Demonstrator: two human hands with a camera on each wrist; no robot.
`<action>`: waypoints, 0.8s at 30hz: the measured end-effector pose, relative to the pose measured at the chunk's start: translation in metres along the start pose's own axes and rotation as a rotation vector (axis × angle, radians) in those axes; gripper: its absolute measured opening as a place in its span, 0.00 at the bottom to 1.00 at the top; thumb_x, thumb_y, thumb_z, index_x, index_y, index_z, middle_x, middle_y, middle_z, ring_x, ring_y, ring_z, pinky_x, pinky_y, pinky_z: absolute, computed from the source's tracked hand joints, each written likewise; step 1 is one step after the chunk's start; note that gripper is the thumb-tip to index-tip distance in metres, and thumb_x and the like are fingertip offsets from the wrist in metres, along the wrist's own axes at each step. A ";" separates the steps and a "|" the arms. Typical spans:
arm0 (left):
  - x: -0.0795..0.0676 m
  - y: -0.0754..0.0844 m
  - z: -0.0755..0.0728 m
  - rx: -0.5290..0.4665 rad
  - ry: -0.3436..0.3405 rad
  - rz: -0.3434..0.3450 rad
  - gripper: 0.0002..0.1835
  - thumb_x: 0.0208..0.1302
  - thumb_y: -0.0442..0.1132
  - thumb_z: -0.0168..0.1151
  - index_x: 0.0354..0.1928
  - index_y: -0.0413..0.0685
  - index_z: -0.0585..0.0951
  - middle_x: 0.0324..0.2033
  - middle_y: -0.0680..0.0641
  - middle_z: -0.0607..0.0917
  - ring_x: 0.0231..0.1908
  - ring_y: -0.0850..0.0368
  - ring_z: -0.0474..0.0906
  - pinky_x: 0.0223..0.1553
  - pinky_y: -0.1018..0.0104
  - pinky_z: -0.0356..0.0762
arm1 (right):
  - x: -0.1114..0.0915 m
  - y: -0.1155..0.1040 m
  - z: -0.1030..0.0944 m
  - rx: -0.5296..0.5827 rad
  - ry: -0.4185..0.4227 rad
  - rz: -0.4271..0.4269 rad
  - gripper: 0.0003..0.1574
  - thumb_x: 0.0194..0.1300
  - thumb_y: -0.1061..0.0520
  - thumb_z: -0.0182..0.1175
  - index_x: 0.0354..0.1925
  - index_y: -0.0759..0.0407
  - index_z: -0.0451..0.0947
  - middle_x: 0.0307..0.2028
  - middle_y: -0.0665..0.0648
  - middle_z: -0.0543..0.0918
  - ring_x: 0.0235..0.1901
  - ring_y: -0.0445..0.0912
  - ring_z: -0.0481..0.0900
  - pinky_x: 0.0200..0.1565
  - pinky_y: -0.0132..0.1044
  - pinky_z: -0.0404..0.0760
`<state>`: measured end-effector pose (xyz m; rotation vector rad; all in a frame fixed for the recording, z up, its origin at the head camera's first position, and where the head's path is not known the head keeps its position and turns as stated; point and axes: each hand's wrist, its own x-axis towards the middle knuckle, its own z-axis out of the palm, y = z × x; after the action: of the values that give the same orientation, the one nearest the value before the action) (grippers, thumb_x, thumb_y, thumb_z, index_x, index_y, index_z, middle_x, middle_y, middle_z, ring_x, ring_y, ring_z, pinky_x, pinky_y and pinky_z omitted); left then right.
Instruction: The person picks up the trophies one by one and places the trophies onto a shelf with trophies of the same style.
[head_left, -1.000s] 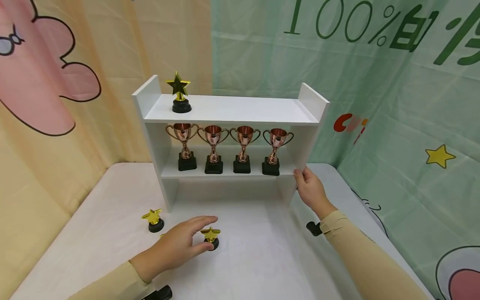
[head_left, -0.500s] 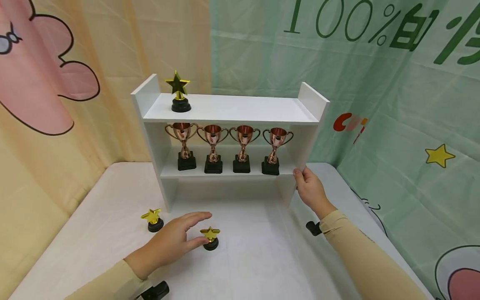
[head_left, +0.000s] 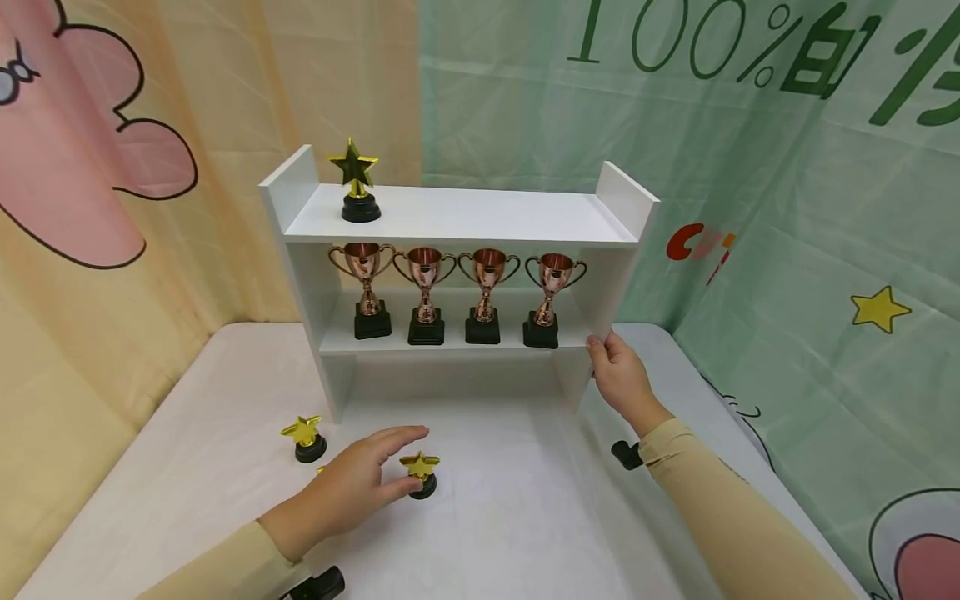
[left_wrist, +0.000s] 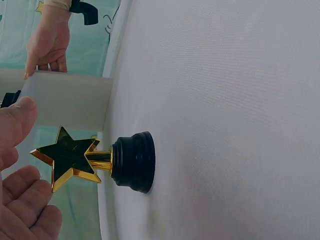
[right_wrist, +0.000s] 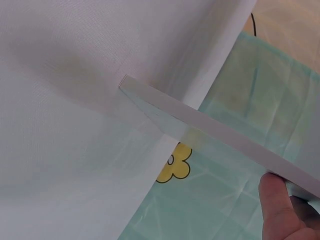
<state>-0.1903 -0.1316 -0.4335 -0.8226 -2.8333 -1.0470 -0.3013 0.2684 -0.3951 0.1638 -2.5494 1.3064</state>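
Observation:
A small gold star trophy (head_left: 423, 477) with a round black base stands upright on the white table. My left hand (head_left: 348, 492) is beside it, thumb and fingers spread apart. In the left wrist view, the star trophy's (left_wrist: 134, 161) tip points toward the gap between thumb and fingers, which do not grip it. My right hand (head_left: 626, 379) holds the right side panel of the white shelf (head_left: 465, 215) at middle-board height. Seen from the right wrist, the thumb (right_wrist: 275, 195) presses on the panel's edge (right_wrist: 220, 132), with other fingers partly hidden behind.
Several bronze two-handled cups (head_left: 426, 292) on black bases line the middle board. Another star trophy (head_left: 359, 182) stands at the top board's left end. One more star trophy (head_left: 306, 439) is on the table at left; a gold tip shows behind my left hand. Printed curtains (head_left: 510, 92) hang behind.
My left hand drew back slightly to the left, then came a little toward the star trophy again. The right hand stays on the shelf panel. No trophy has moved.

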 end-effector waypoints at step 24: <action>0.008 -0.009 0.025 -0.101 0.022 -0.132 0.25 0.69 0.33 0.70 0.66 0.50 0.81 0.63 0.49 0.85 0.59 0.52 0.85 0.57 0.58 0.85 | 0.000 -0.001 0.000 0.022 -0.002 0.008 0.31 0.87 0.46 0.44 0.75 0.61 0.68 0.64 0.70 0.80 0.60 0.64 0.81 0.61 0.60 0.83</action>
<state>-0.1972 -0.1185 -0.4569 -0.6332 -2.8709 -1.2158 -0.3013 0.2676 -0.3947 0.1587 -2.5402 1.3389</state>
